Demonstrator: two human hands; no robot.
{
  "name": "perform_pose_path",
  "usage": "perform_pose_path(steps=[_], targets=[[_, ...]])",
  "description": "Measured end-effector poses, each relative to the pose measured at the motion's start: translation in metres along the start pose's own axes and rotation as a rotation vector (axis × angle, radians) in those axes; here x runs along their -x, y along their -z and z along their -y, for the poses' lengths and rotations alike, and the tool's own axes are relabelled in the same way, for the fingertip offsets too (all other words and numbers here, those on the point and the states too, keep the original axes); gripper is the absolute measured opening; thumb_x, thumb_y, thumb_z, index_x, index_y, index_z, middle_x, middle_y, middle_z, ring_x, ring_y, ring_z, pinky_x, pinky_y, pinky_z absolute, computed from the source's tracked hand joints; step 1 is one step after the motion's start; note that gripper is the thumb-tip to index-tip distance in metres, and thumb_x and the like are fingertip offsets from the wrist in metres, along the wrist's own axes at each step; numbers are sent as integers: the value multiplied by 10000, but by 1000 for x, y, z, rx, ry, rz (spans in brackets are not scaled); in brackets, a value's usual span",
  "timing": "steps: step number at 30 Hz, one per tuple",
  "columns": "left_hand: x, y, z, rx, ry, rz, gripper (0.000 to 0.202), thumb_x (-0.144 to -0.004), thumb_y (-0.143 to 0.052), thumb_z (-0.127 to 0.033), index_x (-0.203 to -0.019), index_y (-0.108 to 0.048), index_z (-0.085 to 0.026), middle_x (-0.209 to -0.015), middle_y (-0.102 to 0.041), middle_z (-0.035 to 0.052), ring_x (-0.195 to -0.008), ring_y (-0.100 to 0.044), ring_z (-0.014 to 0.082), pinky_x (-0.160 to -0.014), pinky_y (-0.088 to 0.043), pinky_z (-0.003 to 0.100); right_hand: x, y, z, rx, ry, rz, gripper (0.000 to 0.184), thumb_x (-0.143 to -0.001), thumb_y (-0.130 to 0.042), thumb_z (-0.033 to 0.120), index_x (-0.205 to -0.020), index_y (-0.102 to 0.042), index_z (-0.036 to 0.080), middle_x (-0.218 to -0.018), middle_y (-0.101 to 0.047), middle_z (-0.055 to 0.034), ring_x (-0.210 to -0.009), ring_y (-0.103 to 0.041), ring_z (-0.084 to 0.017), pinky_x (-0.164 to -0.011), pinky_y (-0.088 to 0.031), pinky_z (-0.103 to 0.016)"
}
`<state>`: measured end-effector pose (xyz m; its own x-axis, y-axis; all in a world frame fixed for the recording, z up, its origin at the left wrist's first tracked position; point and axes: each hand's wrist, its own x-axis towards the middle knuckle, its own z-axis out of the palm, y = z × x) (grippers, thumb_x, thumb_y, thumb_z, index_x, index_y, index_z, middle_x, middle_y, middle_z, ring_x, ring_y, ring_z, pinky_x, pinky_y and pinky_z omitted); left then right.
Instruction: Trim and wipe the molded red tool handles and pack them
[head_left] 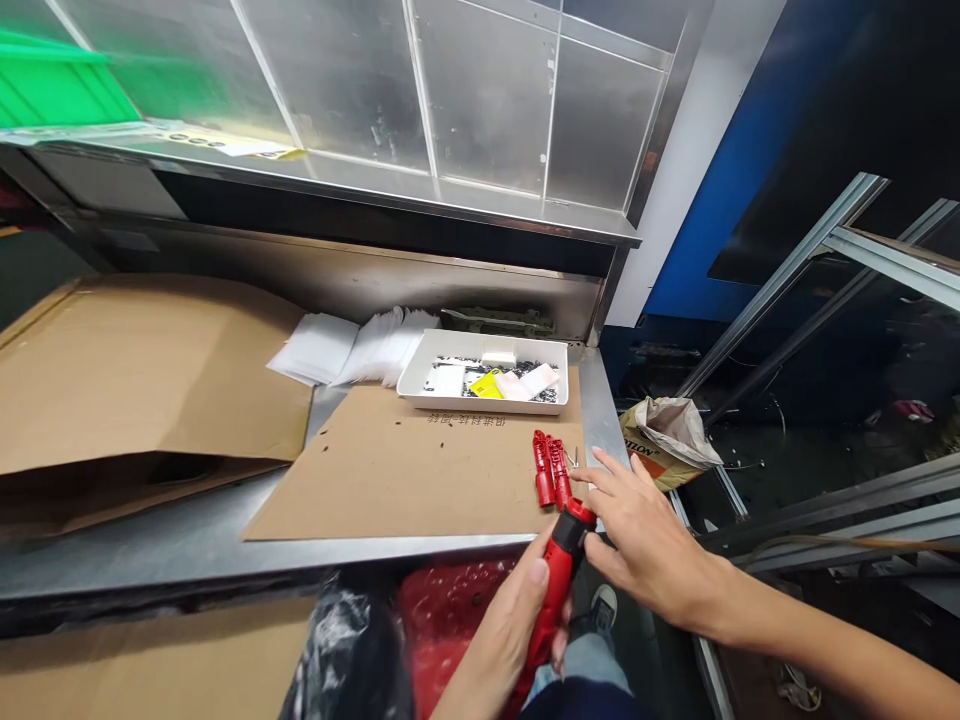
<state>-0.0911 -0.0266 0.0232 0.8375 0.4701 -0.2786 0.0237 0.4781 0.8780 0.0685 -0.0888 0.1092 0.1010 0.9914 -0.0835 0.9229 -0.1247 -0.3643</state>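
My left hand (517, 610) is wrapped around a red and black power tool body (556, 585), a long tube tilted up and to the right. Its black collar and red, open-looking end point toward the cardboard sheet. Close to that end is my right hand (637, 525), fingers stretched and apart, with the thumb by the black collar. Whether its fingertips touch the tool is hard to tell. Just beyond, two red plastic housing halves (553, 472) lie side by side on the cardboard sheet (390, 470). A small thin metal piece (574, 457) sits beside them.
A white tray (480, 404) of small dark parts and packets stands at the back of the metal bench (195, 530). White sheets (319, 345) and a large cardboard box (165, 370) are left. Red bubble wrap (442, 610) lies below the bench edge; a paper bag (667, 435) stands right.
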Motion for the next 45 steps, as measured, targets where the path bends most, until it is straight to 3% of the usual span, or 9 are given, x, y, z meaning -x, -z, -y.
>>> perform_pose_path(steps=[10, 14, 18, 25, 29, 32, 38, 42, 45], targets=[[-4, 5, 10, 250, 118, 162, 809, -811, -564, -675, -1447, -333, -232, -633, -570, -26, -423, -477, 100, -411, -457, 222, 7, 10, 0, 20, -36, -9, 251, -826, -556, 215, -1070, -542, 156, -1525, -377, -196, -1460, -253, -350, -1167, -152, -661], [-4, 8, 16, 350, 196, 236, 743, -767, -597, -704, -1312, -450, -221, -598, -575, -33, -379, -457, 84, -374, -441, 201, 11, 24, -3, -115, -8, 0, 382, -802, -661, 321, -1116, -493, 182, -1516, -370, -205, -1438, -301, -333, -1158, -238, -612], [0, 11, 17, 464, 240, 261, 531, -793, -577, -686, -961, -593, -183, -602, -560, -27, -346, -424, 53, -343, -399, 169, 16, 35, -9, -255, 27, -217, 24, -908, -532, 251, -928, -524, 240, -1370, -543, -104, -1376, -412, -249, -1100, -366, -470], [1, 19, 25, 603, 217, 392, 491, -919, -448, -568, -740, -607, -140, -545, -539, -13, -328, -445, 53, -353, -412, 155, 26, 35, -14, -288, 81, -379, 268, -988, -437, 281, -772, -588, 232, -1281, -614, -74, -1347, -451, -226, -1119, -362, -429], [0, 20, 32, 602, 207, 450, 592, -947, -359, -559, -599, -571, -128, -507, -512, -9, -315, -436, 56, -327, -401, 155, 29, 33, -13, -360, 156, -286, 169, -957, -520, 293, -1069, -628, 228, -1386, -554, -96, -1334, -477, -212, -1105, -405, -379], [-1, 18, 32, 599, 245, 419, 558, -954, -355, -541, -651, -591, -137, -563, -574, 10, -326, -471, 72, -318, -411, 169, 24, 28, -13, -418, 231, -37, 506, -910, -619, 315, -1397, -486, 292, -1503, -449, -85, -1383, -427, -210, -1121, -388, -353], [-1, 25, 11, 540, 316, 481, 641, -897, -379, -663, -853, -706, -113, -714, -726, 126, -496, -670, 176, -382, -480, 203, 4, -3, -32, -825, 246, 28, 276, -844, -707, 278, -1119, -721, 258, -1128, -723, -50, -1081, -657, -181, -981, -489, -297], [6, 40, 23, 543, 228, 297, 590, -833, -579, -622, -1193, -662, -162, -1002, -760, 164, -898, -734, 267, -666, -587, 290, -2, -39, -45, -1307, -19, -88, 317, -730, -797, 403, -999, -746, 242, -1033, -741, -47, -896, -706, -194, -796, -565, -299], [8, 35, 47, 445, -70, -75, 536, -731, -773, -476, -1183, -684, -201, -1213, -707, 125, -1160, -630, 277, -1023, -463, 341, -4, -75, -33, -1425, -137, -293, 324, -730, -789, 429, -997, -712, 264, -1023, -755, -39, -885, -715, -188, -788, -574, -295]])
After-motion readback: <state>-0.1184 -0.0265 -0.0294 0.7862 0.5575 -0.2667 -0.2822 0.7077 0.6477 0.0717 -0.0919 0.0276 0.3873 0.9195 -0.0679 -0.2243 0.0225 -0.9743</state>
